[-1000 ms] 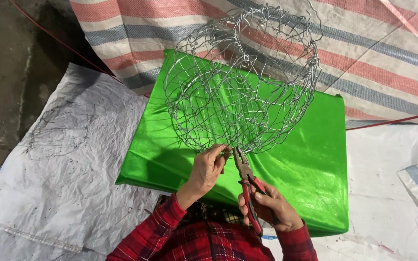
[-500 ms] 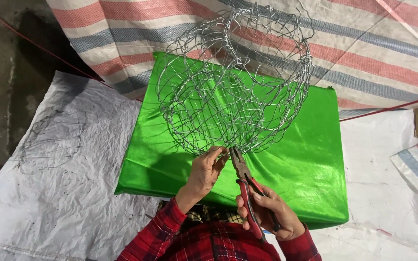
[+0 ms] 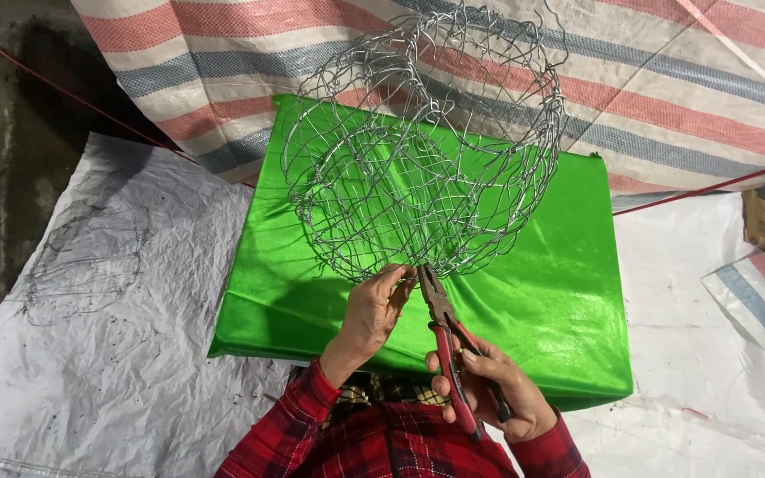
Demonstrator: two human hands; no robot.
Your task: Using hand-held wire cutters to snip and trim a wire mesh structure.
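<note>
Wire basket (image 3: 422,146) pinched at its rim by left hand (image 3: 369,314); right hand (image 3: 489,389) closed on red pliers (image 3: 446,341) biting it.

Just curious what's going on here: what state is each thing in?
Wire basket: tilted on its side, rim pinched by pliers.
Pliers: jaws shut on the wire.
Left hand: steadies the basket's rim.
Right hand: squeezes the handles.
Green cloth: spread flat.

Bare metal wire basket (image 3: 422,150); glossy green cloth (image 3: 560,301).
</note>
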